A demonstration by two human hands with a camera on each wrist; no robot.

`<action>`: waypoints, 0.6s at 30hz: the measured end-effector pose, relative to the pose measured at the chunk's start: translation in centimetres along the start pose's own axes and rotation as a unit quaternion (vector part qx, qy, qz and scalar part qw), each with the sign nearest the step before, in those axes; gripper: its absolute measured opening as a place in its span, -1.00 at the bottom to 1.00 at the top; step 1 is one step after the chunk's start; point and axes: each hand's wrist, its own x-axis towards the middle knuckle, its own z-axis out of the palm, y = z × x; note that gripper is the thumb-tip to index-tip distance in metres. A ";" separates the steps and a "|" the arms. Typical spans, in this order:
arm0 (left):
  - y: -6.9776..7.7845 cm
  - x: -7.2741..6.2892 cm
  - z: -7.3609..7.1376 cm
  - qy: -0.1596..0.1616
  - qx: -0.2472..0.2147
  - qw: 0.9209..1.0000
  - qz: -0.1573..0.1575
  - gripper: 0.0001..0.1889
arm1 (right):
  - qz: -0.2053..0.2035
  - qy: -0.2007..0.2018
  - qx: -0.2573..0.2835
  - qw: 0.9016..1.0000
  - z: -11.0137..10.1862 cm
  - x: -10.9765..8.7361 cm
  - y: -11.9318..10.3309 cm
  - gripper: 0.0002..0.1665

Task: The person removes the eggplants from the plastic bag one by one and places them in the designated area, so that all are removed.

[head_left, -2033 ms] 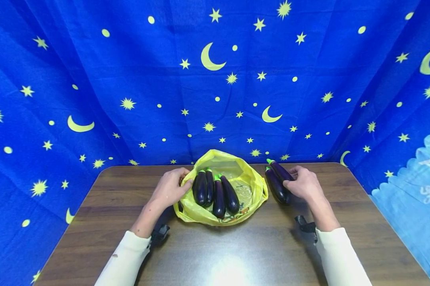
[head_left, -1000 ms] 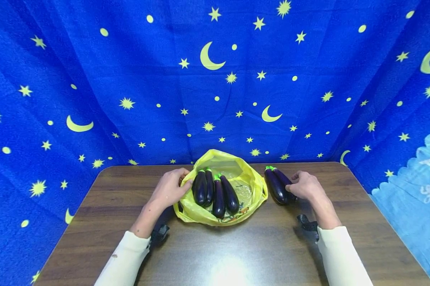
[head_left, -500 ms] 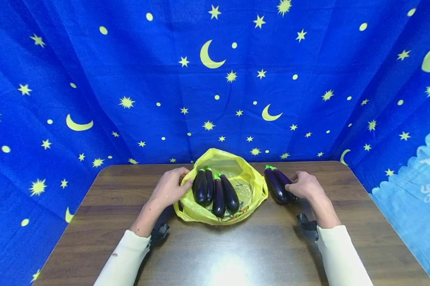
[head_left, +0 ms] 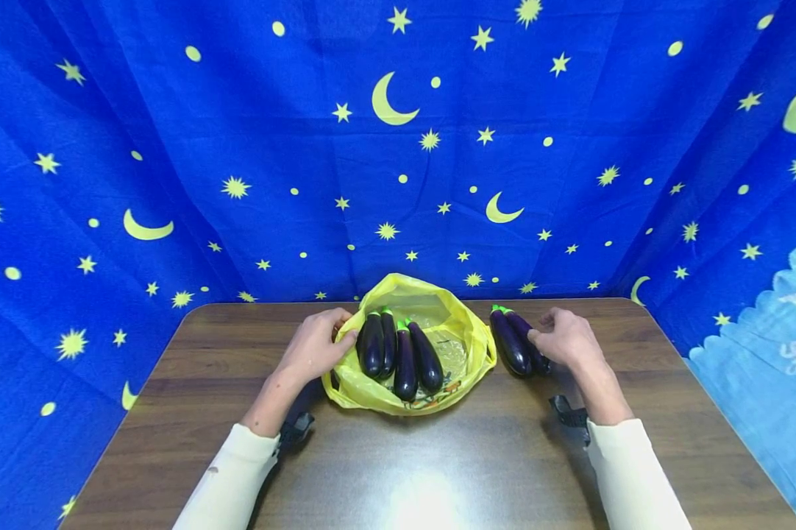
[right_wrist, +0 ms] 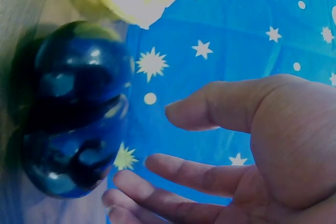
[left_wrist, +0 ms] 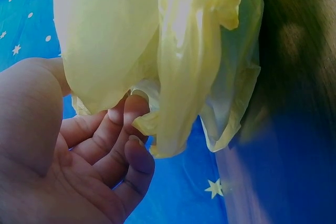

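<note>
My left hand holds the rim of a yellow plastic bag at its left side. In the left wrist view, the fingers curl against the bag's edge, and the thumb is partly hidden behind the film. Several dark purple eggplants with green stem ends lie inside the wide-mouthed bag. To its right, two more eggplants rest side by side on the table. Just right of that pair is my right hand; in the right wrist view its thumb and fingers are spread apart with nothing between them.
The brown wooden table carries the bag and the eggplants. A blue cloth with yellow moons and stars hangs behind the back edge and at both sides. A light blue patch shows at the right.
Two seconds ago my right hand gripped the outer eggplant, higher and farther back; that eggplant then came to lie beside the other, and the fingers have let go. My left hand stays at the bag.
</note>
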 end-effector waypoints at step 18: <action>0.0 0.1 0.0 -0.006 -0.001 1.000 -0.005 -0.87 | -0.071 0.099 0.037 0.992 0.1 -1.7 -3.3 -0.58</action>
